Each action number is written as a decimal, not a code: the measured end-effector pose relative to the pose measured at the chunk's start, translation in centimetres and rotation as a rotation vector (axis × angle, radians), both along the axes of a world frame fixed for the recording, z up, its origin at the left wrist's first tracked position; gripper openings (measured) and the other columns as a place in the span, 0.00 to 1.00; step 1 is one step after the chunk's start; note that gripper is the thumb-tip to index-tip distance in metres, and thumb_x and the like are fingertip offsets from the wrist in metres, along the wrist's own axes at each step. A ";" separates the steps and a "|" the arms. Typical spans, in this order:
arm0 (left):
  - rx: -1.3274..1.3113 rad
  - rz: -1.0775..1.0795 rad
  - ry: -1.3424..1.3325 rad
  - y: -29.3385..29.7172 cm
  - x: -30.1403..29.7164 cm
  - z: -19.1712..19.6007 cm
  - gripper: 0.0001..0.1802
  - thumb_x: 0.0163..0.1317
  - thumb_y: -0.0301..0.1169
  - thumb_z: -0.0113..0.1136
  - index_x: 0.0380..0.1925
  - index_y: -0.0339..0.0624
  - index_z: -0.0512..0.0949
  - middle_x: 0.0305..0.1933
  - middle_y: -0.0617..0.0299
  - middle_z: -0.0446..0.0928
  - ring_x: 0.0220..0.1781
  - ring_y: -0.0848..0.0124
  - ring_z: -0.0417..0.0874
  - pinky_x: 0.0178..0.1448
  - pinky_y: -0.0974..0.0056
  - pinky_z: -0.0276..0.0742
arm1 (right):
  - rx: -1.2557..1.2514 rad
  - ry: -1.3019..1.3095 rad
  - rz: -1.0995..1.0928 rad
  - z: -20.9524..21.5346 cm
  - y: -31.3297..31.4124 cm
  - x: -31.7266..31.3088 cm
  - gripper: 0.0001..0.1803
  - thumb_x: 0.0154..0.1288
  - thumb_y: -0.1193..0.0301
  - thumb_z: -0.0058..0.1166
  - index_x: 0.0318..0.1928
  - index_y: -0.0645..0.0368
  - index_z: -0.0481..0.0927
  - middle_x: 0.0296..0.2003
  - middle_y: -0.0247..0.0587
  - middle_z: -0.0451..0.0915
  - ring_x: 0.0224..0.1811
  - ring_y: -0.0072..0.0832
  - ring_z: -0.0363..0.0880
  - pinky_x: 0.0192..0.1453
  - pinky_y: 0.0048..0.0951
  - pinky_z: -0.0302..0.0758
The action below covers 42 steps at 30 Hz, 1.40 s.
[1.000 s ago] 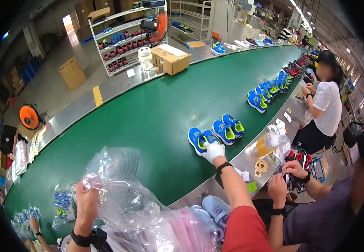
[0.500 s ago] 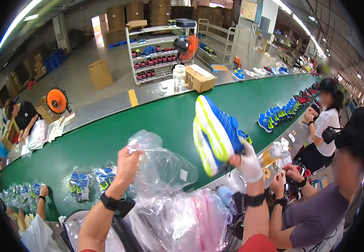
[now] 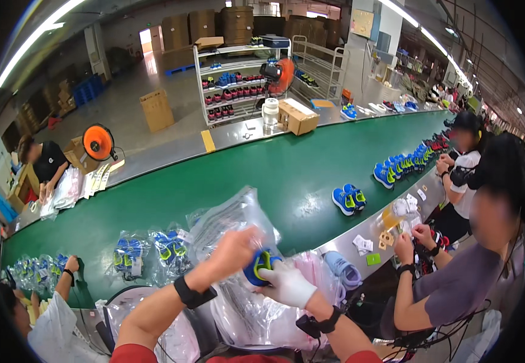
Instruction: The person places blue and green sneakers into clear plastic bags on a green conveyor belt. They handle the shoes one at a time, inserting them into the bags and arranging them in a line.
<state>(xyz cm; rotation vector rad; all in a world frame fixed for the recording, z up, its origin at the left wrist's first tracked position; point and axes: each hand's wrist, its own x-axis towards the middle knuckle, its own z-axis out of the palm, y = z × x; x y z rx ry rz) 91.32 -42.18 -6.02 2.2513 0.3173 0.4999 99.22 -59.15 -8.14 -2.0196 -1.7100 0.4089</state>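
Below, green conveyor belt [image 3: 262, 175]; left hand [image 3: 235, 248] grips plastic bag [image 3: 232, 215], right hand [image 3: 287, 284] grips blue shoe [image 3: 261, 265].

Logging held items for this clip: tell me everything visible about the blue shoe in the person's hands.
The blue shoe is small, with yellow-green trim, and only partly visible. It sits low in the picture's middle, above the belt's near edge. The white-gloved right hand grips it from below; the bare left hand holds a clear plastic bag against it.

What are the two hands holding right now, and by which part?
The right hand, in a white glove, holds a pair of blue and yellow shoes by one end. The left hand holds a clear plastic bag at its opening.
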 end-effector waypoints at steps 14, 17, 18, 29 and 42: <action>0.519 -0.398 0.289 -2.6 2.9 3.6 0.07 0.51 0.29 0.52 0.30 0.40 0.73 0.23 0.45 0.75 0.29 0.47 0.78 0.33 0.48 0.72 | 0.036 -0.168 0.071 1.3 5.2 -4.5 0.10 0.55 0.70 0.47 0.35 0.58 0.79 0.33 0.49 0.79 0.36 0.40 0.77 0.41 0.41 0.69; 0.347 -0.354 0.220 -2.9 -1.0 3.1 0.06 0.51 0.29 0.52 0.30 0.41 0.71 0.19 0.47 0.74 0.26 0.48 0.77 0.30 0.46 0.70 | 0.171 -0.089 0.170 -2.9 2.6 -0.3 0.12 0.55 0.65 0.51 0.39 0.56 0.77 0.34 0.47 0.79 0.38 0.40 0.77 0.42 0.41 0.71; 0.363 -0.268 0.246 -2.4 -2.8 2.7 0.06 0.51 0.29 0.53 0.30 0.42 0.70 0.18 0.48 0.74 0.24 0.48 0.77 0.28 0.47 0.70 | 0.226 -0.087 0.220 -1.8 2.4 -0.2 0.13 0.54 0.64 0.52 0.39 0.55 0.76 0.32 0.47 0.78 0.36 0.41 0.77 0.40 0.41 0.72; 0.686 -0.292 0.295 4.1 -6.0 1.9 0.08 0.53 0.32 0.53 0.33 0.46 0.70 0.13 0.55 0.72 0.16 0.53 0.75 0.18 0.52 0.68 | -0.093 -0.427 0.109 3.0 2.3 -3.0 0.21 0.48 0.53 0.58 0.39 0.53 0.80 0.30 0.43 0.77 0.38 0.37 0.76 0.44 0.36 0.68; -0.016 0.074 0.021 -2.1 -0.3 2.3 0.04 0.55 0.26 0.52 0.27 0.38 0.75 0.19 0.51 0.72 0.20 0.66 0.72 0.26 0.62 0.69 | 0.042 -0.141 0.173 -2.8 4.3 -5.1 0.11 0.58 0.70 0.45 0.42 0.57 0.72 0.36 0.39 0.73 0.37 0.28 0.72 0.40 0.35 0.67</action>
